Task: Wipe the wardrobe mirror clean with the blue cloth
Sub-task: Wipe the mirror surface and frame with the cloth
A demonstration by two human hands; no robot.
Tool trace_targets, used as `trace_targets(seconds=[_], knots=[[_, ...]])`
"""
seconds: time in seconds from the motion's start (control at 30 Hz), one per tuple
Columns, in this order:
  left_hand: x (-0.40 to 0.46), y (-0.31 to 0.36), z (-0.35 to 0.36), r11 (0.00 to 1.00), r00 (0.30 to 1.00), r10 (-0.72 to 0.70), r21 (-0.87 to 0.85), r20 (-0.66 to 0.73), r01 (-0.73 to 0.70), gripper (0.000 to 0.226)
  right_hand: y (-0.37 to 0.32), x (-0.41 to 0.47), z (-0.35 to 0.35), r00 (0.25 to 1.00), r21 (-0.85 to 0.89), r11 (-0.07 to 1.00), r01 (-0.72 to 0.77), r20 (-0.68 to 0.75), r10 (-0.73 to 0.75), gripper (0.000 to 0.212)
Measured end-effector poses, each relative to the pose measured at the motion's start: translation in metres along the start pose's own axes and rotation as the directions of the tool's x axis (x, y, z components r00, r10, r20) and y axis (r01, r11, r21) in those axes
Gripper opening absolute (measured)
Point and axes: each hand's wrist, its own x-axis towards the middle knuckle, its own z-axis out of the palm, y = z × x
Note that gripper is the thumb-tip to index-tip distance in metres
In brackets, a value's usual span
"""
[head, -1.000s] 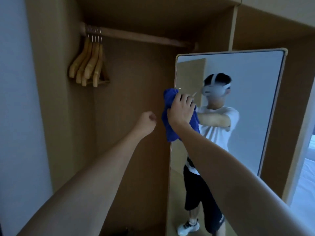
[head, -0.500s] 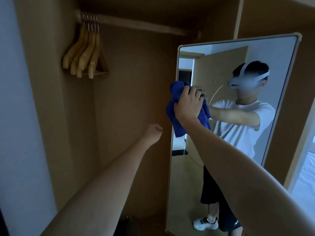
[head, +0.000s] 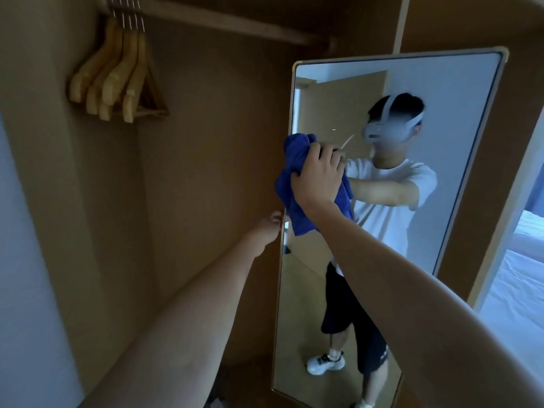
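Blue cloth (head: pixel 290 184), bunched, sits against the mirror (head: pixel 441 172) at its left edge, at about ten o'clock from the glass's centre. The right hand (head: pixel 318 179) covers the cloth's middle, fingers curled over it and gripping; the thumb is hidden. The left hand (head: pixel 272 223) reaches the mirror's left frame at seven o'clock from the cloth; its fingers go behind the edge, so whether they clasp it cannot be told. Wooden hangers (head: pixel 117 81) hang at eleven o'clock on a rail (head: pixel 235 22), their hooks cut off by the picture's top. White bedding (head: pixel 524 290) shows partly at three o'clock.
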Motion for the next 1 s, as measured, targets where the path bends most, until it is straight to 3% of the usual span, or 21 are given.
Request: trace_targets(seconds=[0.37, 0.6, 0.83, 1.0], knots=[[-0.045, -0.003, -0.011, 0.990, 0.994, 0.099, 0.092, 0.041, -0.102, 0.032, -0.019, 0.005, -0.053, 0.995, 0.194, 0.980, 0.046, -0.091, -0.028, 0.045], [-0.075, 0.007, -0.010, 0.980, 0.980, 0.113, 0.147, 0.163, -0.137, 0.024, -0.041, 0.027, -0.095, 0.993, 0.145, 0.989, 0.032, -0.114, -0.016, 0.059], [-0.095, -0.001, -0.002, 0.991, 0.981, 0.097, -0.106, 0.169, -0.080, 0.031, -0.024, -0.047, -0.064, 0.992, 0.179, 0.982, -0.059, -0.100, 0.078, 0.054], [-0.110, -0.021, -0.006, 0.933, 0.954, 0.121, -0.359, 0.275, -0.015, 0.035, -0.008, -0.108, -0.038, 0.990, 0.222, 0.972, -0.082, -0.096, 0.105, 0.047]])
